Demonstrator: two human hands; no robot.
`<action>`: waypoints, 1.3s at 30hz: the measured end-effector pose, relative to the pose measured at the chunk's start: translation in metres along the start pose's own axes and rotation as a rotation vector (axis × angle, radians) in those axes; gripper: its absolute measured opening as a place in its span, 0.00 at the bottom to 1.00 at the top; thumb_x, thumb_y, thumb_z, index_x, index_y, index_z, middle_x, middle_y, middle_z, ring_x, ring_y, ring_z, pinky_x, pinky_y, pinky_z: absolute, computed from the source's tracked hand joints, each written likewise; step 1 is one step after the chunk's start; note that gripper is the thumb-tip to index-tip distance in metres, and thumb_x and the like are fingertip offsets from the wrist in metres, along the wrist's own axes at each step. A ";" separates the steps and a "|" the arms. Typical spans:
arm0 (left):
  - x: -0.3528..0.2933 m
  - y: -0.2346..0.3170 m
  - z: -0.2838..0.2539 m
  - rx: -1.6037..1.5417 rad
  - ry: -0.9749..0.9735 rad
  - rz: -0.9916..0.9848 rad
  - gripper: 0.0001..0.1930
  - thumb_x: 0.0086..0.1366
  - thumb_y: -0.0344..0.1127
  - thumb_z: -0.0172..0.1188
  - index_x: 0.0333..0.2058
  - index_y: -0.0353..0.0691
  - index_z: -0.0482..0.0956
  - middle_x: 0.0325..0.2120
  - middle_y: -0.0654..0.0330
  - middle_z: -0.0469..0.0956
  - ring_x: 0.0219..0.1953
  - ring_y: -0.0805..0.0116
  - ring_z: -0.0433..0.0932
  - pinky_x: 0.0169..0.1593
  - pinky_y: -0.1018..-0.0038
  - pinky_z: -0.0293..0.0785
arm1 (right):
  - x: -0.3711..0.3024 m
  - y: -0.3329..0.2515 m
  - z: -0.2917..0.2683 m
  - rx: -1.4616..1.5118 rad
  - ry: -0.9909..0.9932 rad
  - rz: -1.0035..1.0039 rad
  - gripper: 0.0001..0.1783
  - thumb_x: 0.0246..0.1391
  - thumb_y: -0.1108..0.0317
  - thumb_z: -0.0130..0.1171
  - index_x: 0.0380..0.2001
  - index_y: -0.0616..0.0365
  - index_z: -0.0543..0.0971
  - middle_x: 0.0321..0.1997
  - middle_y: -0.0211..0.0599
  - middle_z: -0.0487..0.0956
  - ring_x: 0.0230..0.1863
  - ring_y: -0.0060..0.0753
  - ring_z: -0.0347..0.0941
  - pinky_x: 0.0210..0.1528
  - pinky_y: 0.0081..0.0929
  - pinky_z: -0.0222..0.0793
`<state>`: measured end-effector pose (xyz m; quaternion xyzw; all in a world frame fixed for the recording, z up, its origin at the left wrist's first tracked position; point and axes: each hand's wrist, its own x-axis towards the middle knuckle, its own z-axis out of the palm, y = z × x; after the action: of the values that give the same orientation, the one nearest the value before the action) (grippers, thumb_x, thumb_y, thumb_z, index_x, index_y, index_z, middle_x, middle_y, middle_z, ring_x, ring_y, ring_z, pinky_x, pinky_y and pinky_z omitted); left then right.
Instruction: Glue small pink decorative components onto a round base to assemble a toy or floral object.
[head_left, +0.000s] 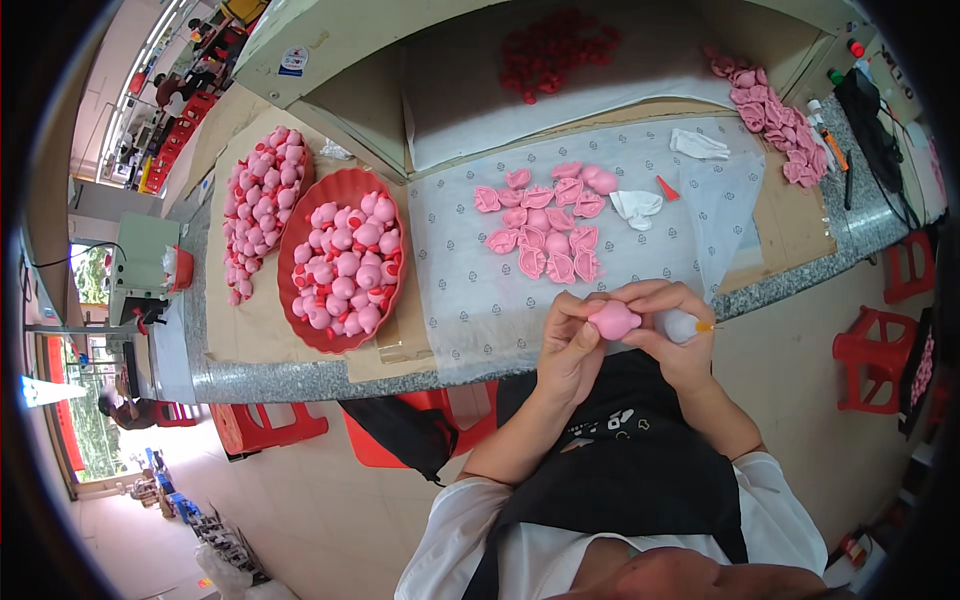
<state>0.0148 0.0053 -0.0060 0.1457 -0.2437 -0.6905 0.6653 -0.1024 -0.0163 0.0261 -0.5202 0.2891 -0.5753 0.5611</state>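
A small round pink molded piece [614,321] is pinched in the fingers of my left hand [568,352], just past the table's near edge. My right hand [688,350] is closed round a small translucent bottle [676,325] with an orange tip that points right. The right fingertips also touch the pink piece. Beyond my hands, several hollow pink shells [532,262] lie in loose rows on a white patterned sheet [450,300]. A rounded pink piece [600,180] sits at the rows' far right, near a crumpled white cloth [636,207] and a red cone-shaped cap [668,188].
A red scalloped bowl [290,290] full of pink and red pieces stands left, beside a heap of similar pieces [262,200]. A cabinet shelf [470,120] overhangs the far side, with red parts inside. More pink shells [790,130] lie right. Red stools [870,360] stand around.
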 end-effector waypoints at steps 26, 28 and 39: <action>0.010 0.022 -0.005 0.872 -0.068 0.213 0.21 0.46 0.26 0.60 0.41 0.36 0.64 0.35 0.59 0.69 0.40 0.71 0.67 0.46 0.76 0.60 | 0.004 0.011 0.005 0.216 0.095 0.127 0.07 0.34 0.81 0.59 0.21 0.63 0.72 0.31 0.41 0.71 0.35 0.32 0.69 0.40 0.25 0.64; 0.006 0.022 -0.003 0.716 0.036 0.131 0.19 0.47 0.32 0.60 0.39 0.36 0.65 0.34 0.58 0.69 0.39 0.69 0.67 0.46 0.74 0.59 | 0.012 0.009 0.001 0.054 -0.010 0.165 0.08 0.34 0.81 0.58 0.22 0.63 0.73 0.32 0.39 0.72 0.35 0.29 0.69 0.38 0.21 0.64; 0.013 0.026 -0.019 -0.259 0.128 -0.181 0.16 0.55 0.41 0.50 0.36 0.33 0.65 0.29 0.57 0.65 0.37 0.64 0.63 0.46 0.71 0.58 | 0.097 0.002 -0.070 -1.264 -0.537 0.015 0.17 0.30 0.81 0.55 0.30 0.57 0.74 0.30 0.37 0.71 0.34 0.34 0.69 0.34 0.27 0.65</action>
<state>0.0462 -0.0099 -0.0069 0.1237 -0.0957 -0.7625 0.6278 -0.1496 -0.1257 0.0303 -0.8703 0.4238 -0.1435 0.2059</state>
